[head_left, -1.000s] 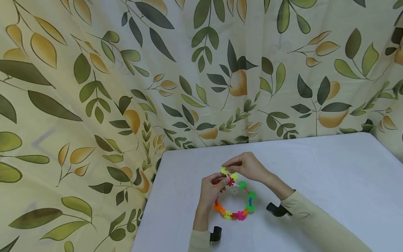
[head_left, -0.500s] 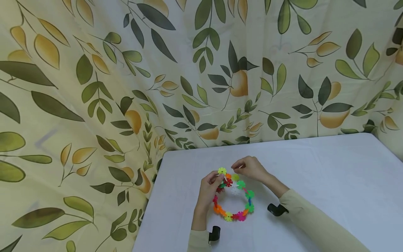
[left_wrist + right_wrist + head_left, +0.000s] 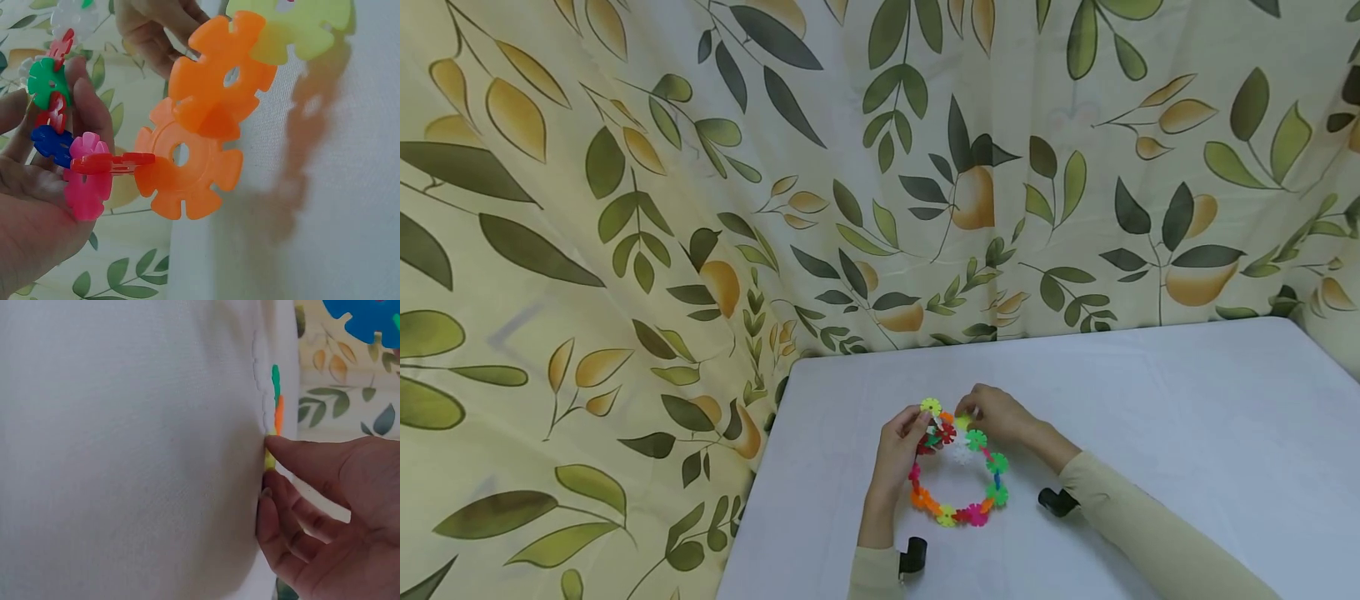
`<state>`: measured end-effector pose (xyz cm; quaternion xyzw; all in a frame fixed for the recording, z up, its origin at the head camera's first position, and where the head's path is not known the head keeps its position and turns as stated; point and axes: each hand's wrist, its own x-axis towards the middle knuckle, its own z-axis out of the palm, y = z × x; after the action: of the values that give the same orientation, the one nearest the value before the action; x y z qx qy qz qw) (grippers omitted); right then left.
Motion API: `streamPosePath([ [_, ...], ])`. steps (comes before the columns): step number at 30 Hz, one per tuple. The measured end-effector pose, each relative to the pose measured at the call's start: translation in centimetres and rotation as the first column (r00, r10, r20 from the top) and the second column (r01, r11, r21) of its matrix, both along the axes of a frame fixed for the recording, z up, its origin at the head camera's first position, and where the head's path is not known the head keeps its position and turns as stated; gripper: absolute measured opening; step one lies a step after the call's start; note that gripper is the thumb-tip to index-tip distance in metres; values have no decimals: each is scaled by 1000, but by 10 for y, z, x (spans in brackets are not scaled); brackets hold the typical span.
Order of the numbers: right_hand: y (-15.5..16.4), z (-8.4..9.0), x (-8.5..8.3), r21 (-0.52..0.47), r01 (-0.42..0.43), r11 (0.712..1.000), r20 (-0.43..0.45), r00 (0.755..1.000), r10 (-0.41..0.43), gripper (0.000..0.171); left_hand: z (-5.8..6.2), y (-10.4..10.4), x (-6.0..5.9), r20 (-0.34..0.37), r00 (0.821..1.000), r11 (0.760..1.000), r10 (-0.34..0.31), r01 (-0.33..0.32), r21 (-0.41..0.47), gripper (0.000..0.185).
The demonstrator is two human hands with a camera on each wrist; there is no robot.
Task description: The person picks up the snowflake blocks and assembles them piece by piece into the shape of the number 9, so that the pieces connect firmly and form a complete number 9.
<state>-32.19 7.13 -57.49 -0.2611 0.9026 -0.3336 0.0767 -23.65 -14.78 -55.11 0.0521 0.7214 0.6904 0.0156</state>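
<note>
A ring-shaped chain of interlocking plastic snowflake discs, among them a pink disc (image 3: 977, 514) and a green disc (image 3: 997, 462), hangs from my left hand (image 3: 897, 446). Thumb and fingers of that hand grip the chain's upper left part, near a light yellow disc (image 3: 931, 407). Close up in the left wrist view are orange discs (image 3: 187, 187), a blue disc (image 3: 52, 145) and a magenta disc (image 3: 87, 194) of the chain. At the table surface, my right hand (image 3: 1000, 414) pinches a yellow disc (image 3: 270, 461) between thumb and fingers.
Loose discs lie on the white-covered table (image 3: 1150, 467) beside the right fingertips, including a green one (image 3: 275, 381) and an orange one (image 3: 279, 412). White discs (image 3: 961, 454) show inside the ring. A leaf-patterned curtain (image 3: 820, 208) hangs behind the table.
My right hand has let go of the chain's upper end, drawn back to the right, then lowered onto the yellow disc. The left hand keeps holding the chain, nearly still.
</note>
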Motion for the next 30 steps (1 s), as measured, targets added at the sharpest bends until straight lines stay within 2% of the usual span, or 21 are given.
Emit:
streamPosePath([
  [8, 0, 3, 2, -43, 108, 993, 80, 991, -104, 16, 1, 0, 1, -9, 999, 999, 35, -35, -12, 27],
  [13, 4, 8, 1, -128, 104, 986, 65, 993, -96, 9, 2, 1, 2, -35, 998, 998, 56, -57, -30, 26],
  [16, 5, 17, 3, -210, 85, 974, 52, 996, -76, 9, 2, 2, 3, -30, 998, 998, 60, -60, 2, 26],
  [19, 5, 29, 5, -329, 61, 942, 51, 998, -47, 10, 2, 4, 2, -21, 997, 997, 77, -77, 25, 25],
  [24, 4, 46, 7, -509, 23, 861, 55, 998, 6, 13, 1, 5, 1, -18, 995, 995, 101, -100, 24, 24],
  [27, 3, 52, 8, -575, 11, 818, 73, 997, 38, 14, 1, 6, 1, -21, 995, 995, 98, -98, 32, 24],
  [30, 2, 56, 10, -606, -5, 795, 83, 994, 69, 16, 2, 7, 1, -25, 995, 995, 92, -91, 43, 23],
])
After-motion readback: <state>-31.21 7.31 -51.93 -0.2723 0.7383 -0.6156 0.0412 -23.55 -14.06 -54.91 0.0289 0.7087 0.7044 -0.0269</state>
